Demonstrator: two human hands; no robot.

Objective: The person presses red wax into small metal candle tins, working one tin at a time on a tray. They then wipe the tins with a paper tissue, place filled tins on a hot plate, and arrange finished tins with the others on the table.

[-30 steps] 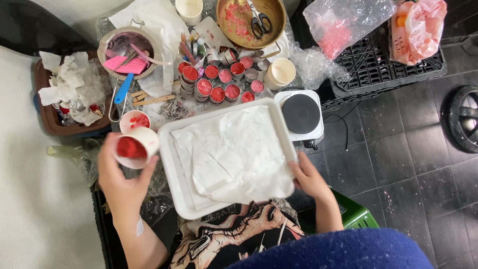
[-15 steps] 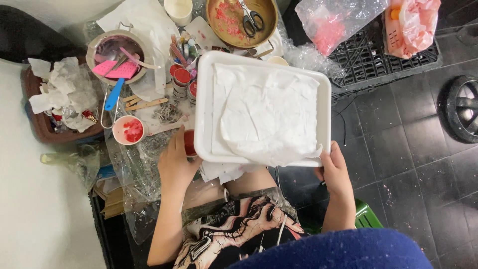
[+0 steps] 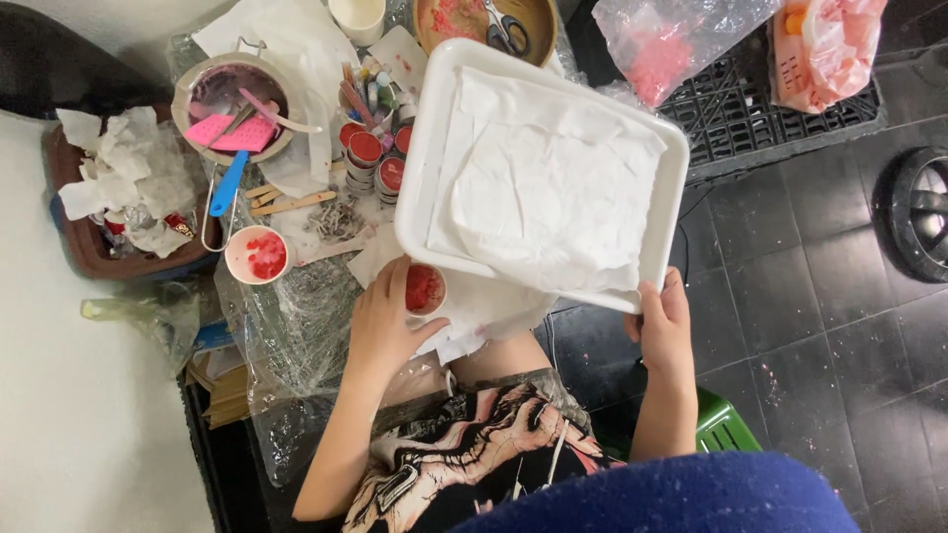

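My left hand grips a white paper cup with red wax in it, low over crumpled white paper near my lap. My right hand holds the near right corner of a white rectangular tray, lifted and tilted above the work area. A creased white paper sheet lines the tray. The tray hides the tins and hot plate beneath it.
Red-filled small tins stand left of the tray. A second cup with red bits, a pot with pink pieces, a brass bowl with scissors, a black crate with plastic bags, and a tub of crumpled tissue surround me.
The tray has been lifted from in front of me and carried up and to the right. My left hand brought the red cup from the left side to the middle, near my lap.
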